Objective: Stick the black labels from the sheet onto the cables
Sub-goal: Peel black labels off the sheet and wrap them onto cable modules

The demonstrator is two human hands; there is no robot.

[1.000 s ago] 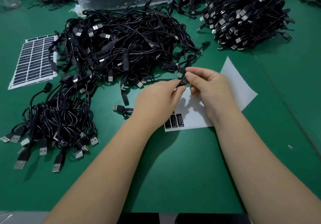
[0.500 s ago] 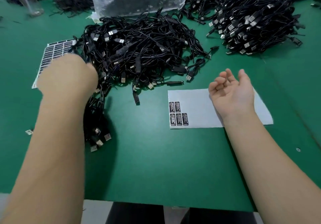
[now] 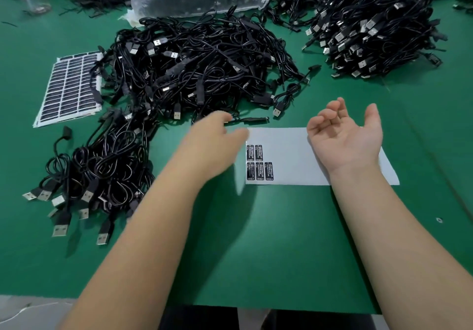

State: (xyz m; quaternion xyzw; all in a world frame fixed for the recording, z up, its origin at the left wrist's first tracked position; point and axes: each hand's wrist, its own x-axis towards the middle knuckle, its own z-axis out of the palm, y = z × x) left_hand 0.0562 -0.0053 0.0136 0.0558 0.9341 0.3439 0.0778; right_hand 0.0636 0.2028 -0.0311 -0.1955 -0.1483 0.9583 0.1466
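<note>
In the head view, the left hand (image 3: 215, 140) is seen blurred just beside the left edge of the white backing sheet (image 3: 286, 155), with nothing visibly held; whether its fingers are curled cannot be told through the blur. The right hand (image 3: 343, 137) is held palm-up over the sheet's right half, fingers loosely bent and empty. Five black printed labels (image 3: 258, 165) are left at the sheet's left end, and a loose black cable end (image 3: 253, 119) lies on the green bench (image 3: 281, 240) just beyond the sheet, at the foot of the large tangled heap of black USB cables (image 3: 194, 68). Trouble could be judged likely in two ways — a cable drawn from that tangle may drag neighbours onto the sheet and catch the labels, or the sheet, pinned by nothing, may be lifted with a label as it is peeled. A sorted bundle of black cables (image 3: 97, 176) lies at the left, near a full sheet of black labels (image 3: 71, 89). Against the frame half a second before, the left hand has been brought back from over the left bundle to the sheet's edge, while the right hand has scarcely been shifted; the five labels are unchanged.
</note>
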